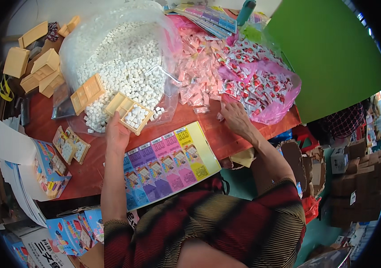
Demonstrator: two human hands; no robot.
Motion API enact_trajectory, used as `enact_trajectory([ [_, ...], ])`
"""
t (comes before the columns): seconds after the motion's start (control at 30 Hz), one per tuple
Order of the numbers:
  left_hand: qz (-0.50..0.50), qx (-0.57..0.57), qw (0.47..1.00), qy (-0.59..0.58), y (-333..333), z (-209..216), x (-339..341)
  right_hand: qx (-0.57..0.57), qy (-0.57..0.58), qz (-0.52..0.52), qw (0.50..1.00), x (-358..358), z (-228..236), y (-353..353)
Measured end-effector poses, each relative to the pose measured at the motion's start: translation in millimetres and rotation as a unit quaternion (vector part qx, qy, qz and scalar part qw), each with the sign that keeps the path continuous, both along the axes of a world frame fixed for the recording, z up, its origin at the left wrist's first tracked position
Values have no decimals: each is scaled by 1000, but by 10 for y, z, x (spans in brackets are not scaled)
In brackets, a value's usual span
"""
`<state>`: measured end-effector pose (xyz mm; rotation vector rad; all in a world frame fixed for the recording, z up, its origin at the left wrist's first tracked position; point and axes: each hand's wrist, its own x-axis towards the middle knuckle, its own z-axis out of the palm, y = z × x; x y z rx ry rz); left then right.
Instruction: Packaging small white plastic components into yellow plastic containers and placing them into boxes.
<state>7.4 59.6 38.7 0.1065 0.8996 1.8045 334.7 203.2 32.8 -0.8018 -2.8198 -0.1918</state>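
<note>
"What are the hands doing?"

"The left hand (117,129), left of the frame's centre, grips the near edge of a cream tray (118,103) with dividers; white pieces (134,117) fill its right compartment. The right hand (236,118), just right of centre, has its fingers bent down at the edge of the pink packets (197,60). I can't tell whether it pinches one."

"And around them?"

"On the red tabletop (94,174), a clear bag (76,40) of white pieces spreads across the upper left. Red-and-white packets (262,89) lie in a pink bag (291,105) at upper right."

"Any writing?"

"Plenty. The printed sheet (206,158) at lower centre has coloured columns, from blue through purple and pink to yellow, with barcode strips along the top; its fine print is too small to make out. At lower left, a white carton (43,248) bears bold black characters, beside blue printed boxes (79,232). At far right, a brown carton (360,183) wears a white label (353,197)."
</note>
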Motion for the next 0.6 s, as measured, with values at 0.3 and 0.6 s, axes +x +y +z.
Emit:
enact_trajectory([
  [0.3,-3,0,1000,-2,-1,-34,-42,-124,251,-4,960,-531,257,831],
  [0.6,-2,-8,1000,4,12,4,10,48,97,-54,993,-1436,30,1671],
])
